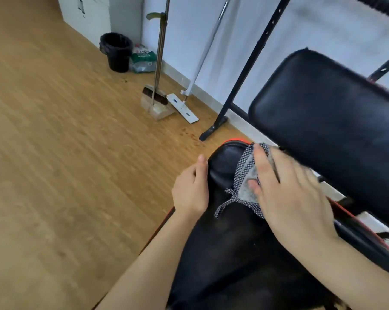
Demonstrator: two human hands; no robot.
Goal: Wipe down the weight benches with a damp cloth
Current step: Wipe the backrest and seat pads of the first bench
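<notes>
R hand [287, 193] laid flat, fingers nearly straight, pressed on grey cloth w/ black-white dotted trim [244, 175]. Cloth lies at far end of black padded bench seat w/ red piping [222, 253], just below black backrest pad [323, 121]. L hand [191, 191] hooked on seat's left edge: thumb on rim, fingers tucked under, unseen.

The person's arms are uncovered, the left forearm [144, 265] and right forearm [356, 271] bare right down to the frame's lower edge, and the left hand [190, 193] and right hand [289, 193] are bare too (the right slightly motion-blurred), with short, plain nails.
</notes>
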